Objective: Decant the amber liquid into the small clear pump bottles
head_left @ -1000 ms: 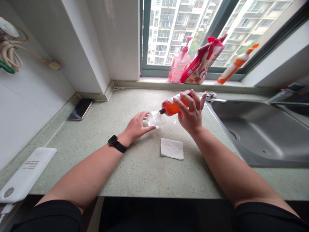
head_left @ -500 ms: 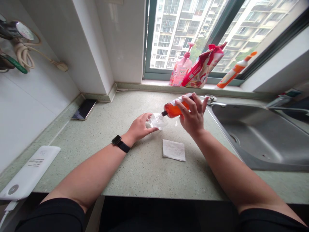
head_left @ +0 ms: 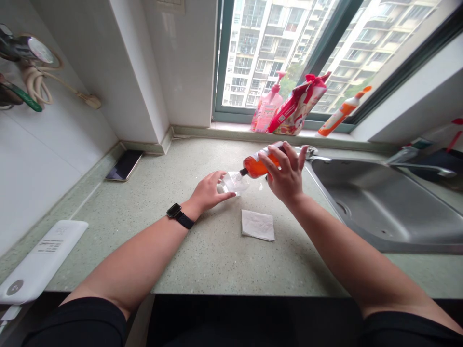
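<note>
My right hand (head_left: 285,176) grips an orange bottle (head_left: 257,165) tipped on its side, its dark spout pointing left into a small clear plastic cup (head_left: 233,182). My left hand (head_left: 208,192), with a black watch on the wrist, wraps round that cup and steadies it on the green speckled counter (head_left: 202,250). A folded white napkin (head_left: 258,225) lies on the counter just in front of both hands.
A steel sink (head_left: 379,207) with a tap is at the right. On the window sill stand a pink pump bottle (head_left: 266,108), a red refill pouch (head_left: 298,106) and an orange-and-white bottle (head_left: 342,113). A phone (head_left: 124,165) lies back left, a white power bank (head_left: 39,260) front left.
Both hands have kept their grip on the tipped bottle and the cup. Only my head has shifted a little, so the view has moved.
</note>
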A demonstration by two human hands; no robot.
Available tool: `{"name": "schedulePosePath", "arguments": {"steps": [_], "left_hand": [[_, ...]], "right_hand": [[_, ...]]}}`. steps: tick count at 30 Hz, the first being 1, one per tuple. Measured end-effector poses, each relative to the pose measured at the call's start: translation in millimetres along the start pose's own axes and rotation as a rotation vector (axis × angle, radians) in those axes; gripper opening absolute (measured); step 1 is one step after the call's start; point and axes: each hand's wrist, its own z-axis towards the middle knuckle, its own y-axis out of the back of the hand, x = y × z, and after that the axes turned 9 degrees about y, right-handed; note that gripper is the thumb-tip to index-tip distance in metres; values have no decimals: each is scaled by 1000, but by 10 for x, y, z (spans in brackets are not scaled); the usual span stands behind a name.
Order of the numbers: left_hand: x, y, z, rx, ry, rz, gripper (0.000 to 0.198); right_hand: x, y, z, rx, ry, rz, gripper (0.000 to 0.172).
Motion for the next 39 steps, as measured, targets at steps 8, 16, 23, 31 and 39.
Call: {"name": "schedulePosePath", "arguments": {"steps": [8, 16, 23, 31, 39], "left_hand": [[13, 0, 1, 11, 3, -7, 69], [-1, 7, 1, 2, 1, -9, 69], [-21, 17, -6, 7, 6, -9, 68], [-5, 23, -3, 20, 9, -8, 69], [-14, 26, 8, 0, -2, 1, 68]], "right_hand": [[18, 52, 47, 15, 12, -3, 80], [4, 103, 65, 69, 16, 10, 85], [-16, 120, 81, 46, 75, -30, 82], [-25, 148, 99, 78, 73, -13, 80], [-32, 177, 140, 86, 98, -15, 73]]}}
